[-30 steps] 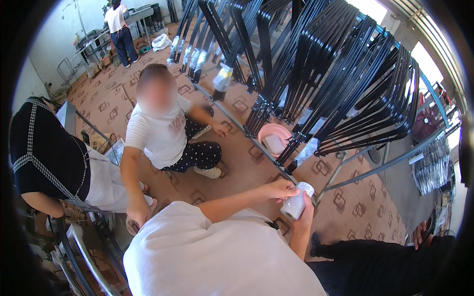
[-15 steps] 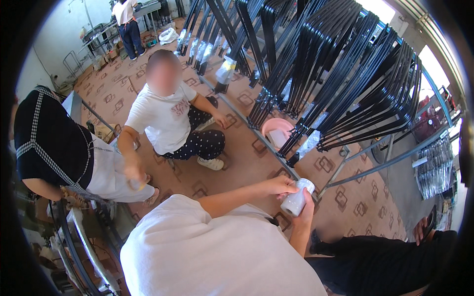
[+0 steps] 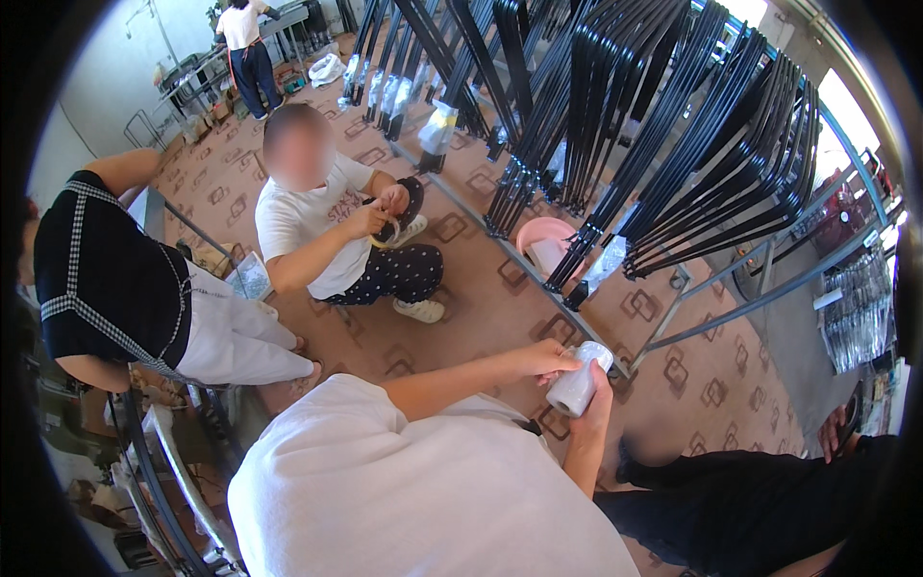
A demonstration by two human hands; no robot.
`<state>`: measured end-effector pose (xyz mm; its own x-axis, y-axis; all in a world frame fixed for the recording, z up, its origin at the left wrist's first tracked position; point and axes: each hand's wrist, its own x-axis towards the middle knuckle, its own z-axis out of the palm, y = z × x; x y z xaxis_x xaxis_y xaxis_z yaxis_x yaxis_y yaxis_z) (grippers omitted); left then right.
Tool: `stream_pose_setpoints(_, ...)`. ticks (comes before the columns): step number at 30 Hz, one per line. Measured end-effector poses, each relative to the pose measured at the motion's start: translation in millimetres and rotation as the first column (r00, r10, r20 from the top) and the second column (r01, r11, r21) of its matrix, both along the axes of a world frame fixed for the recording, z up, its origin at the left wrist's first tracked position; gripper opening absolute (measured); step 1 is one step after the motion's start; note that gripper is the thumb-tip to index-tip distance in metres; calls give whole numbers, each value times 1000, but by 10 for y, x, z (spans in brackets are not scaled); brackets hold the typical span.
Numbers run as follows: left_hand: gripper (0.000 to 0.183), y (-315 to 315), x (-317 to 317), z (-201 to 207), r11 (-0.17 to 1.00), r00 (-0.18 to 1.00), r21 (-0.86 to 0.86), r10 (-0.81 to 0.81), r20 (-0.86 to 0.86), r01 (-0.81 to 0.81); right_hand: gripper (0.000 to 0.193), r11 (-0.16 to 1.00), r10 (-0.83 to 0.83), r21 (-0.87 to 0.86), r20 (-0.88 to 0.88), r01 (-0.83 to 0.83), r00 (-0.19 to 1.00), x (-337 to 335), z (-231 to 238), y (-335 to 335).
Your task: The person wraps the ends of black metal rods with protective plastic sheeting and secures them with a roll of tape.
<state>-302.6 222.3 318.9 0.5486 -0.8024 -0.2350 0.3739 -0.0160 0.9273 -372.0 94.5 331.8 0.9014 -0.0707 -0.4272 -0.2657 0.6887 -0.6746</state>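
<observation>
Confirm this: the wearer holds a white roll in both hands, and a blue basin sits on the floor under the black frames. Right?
Not quite. In the head view the basin is pink, not blue. The rest stands: left hand and right hand hold the white roll, beneath the black frames.

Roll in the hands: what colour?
White: the roll is plain white, gripped by the right hand with the left hand at its top. Head view shows it.

The roll [image 3: 577, 385] gripped in the right hand [image 3: 594, 404] under the left hand's [image 3: 543, 361] fingers looks like smooth white plastic film, faintly glossy. Just beyond the fingers, the rack rail [image 3: 731, 308] is matt grey metal; the black frames [image 3: 673, 144] above shine glossily. The floor [image 3: 481, 288] looks matt and patterned.
</observation>
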Motion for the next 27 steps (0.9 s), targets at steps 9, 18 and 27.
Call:
stream_pose_setpoints(9,39,4,4,68,994,1000,107,10,-26,-7,45,998,34,57,2,-34,999,6,-30,3)
stream_pose_setpoints(18,39,-27,62,34,998,1000,62,-29,-6,29,45,997,30,69,16,-31,999,40,-199,-91)
stream_pose_setpoints(27,38,-89,76,-71,998,999,62,11,-35,-9,45,999,-14,47,12,13,1000,52,-202,-90)
